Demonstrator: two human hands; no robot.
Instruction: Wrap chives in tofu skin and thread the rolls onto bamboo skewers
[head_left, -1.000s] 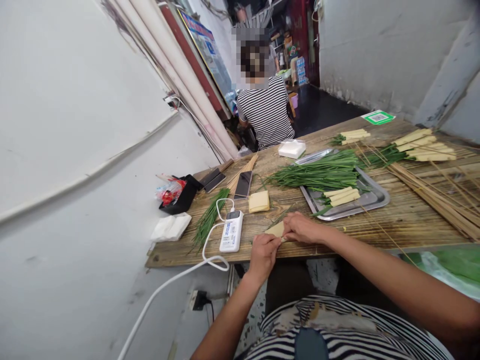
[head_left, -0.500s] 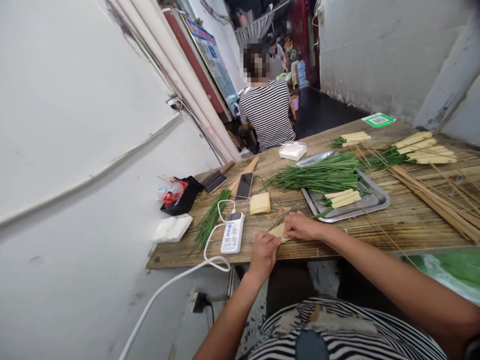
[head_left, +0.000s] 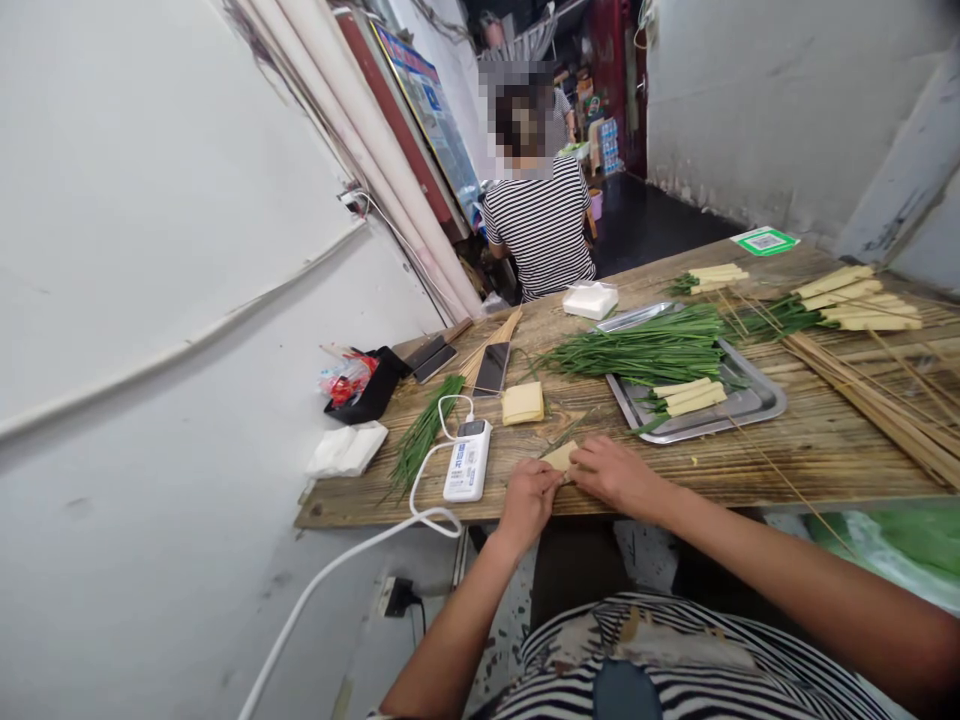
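Note:
At the table's near edge, my left hand (head_left: 529, 497) and my right hand (head_left: 619, 475) pinch a pale yellow tofu sheet (head_left: 561, 456) from its two sides. Their fingers are closed and cover much of it; whether anything is inside cannot be seen. A few thin green strands lie just beyond it. Farther back is a small stack of square tofu sheets (head_left: 523, 403). To the right, a metal tray (head_left: 769, 402) carries a heap of long green chives (head_left: 645, 342) and several tofu rolls (head_left: 694, 398) with chive ends sticking out.
A white power bank (head_left: 466, 470) with a cable, a phone (head_left: 492, 368) and more chives (head_left: 427, 430) lie left. Bamboo skewers (head_left: 862, 400) and more tofu rolls (head_left: 862, 300) lie right. A black box (head_left: 371, 395) stands near the wall. A person in stripes (head_left: 540, 225) sits beyond the table.
My right hand has drawn slightly down and turned flatter over the sheet's right side. Less of the tofu sheet shows between my hands. The left hand stays nearly in place; the view has shifted slightly.

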